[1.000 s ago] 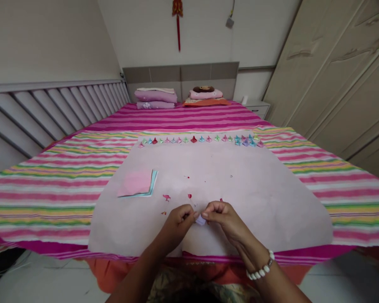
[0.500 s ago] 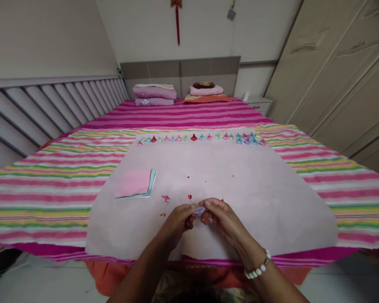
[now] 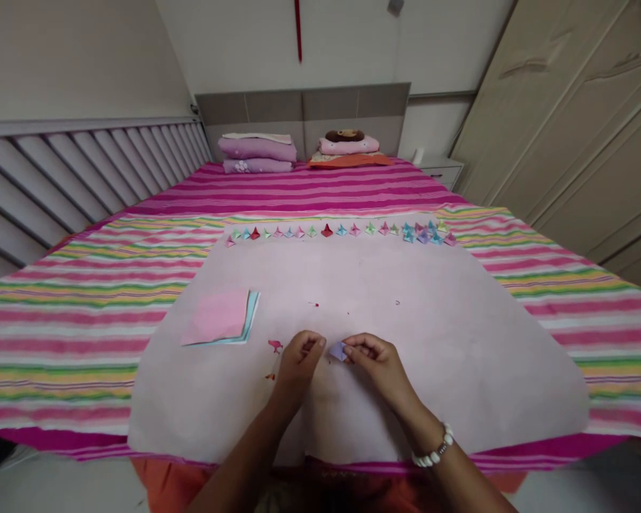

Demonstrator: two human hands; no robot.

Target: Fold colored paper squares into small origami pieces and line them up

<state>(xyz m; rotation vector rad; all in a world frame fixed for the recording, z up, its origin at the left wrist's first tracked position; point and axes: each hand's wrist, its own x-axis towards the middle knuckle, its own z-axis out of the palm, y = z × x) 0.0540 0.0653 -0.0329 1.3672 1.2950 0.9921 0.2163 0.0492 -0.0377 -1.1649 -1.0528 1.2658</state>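
Note:
My right hand [image 3: 374, 360] pinches a small folded piece of purple paper [image 3: 337, 350] between thumb and fingers, just above the white sheet [image 3: 432, 370]. Left of the paper, a small gap away, is my left hand [image 3: 300, 356]. Its fingers are curled in with the thumb pressed near the index finger; whether anything is between them is hidden. A stack of square paper sheets [image 3: 219, 317], pink on top with blue below, lies farther left. Small red figures [image 3: 275, 346] rest beside my left hand, and a tiny red bit [image 3: 317, 305] lies beyond it.
A row of small folded paper shapes [image 3: 327, 230] in several colours lines the sheet's far edge, clustered at the right. Underneath is a bed with a striped cover [image 3: 555, 313]. Folded bedding [image 3: 257, 148] stands by the headboard [image 3: 352, 107]. A rail [image 3: 112, 164] runs along the left.
My left hand has come off the purple paper and shifted slightly left. My right hand keeps the paper, which now shows more of its face. The view has tilted down a little.

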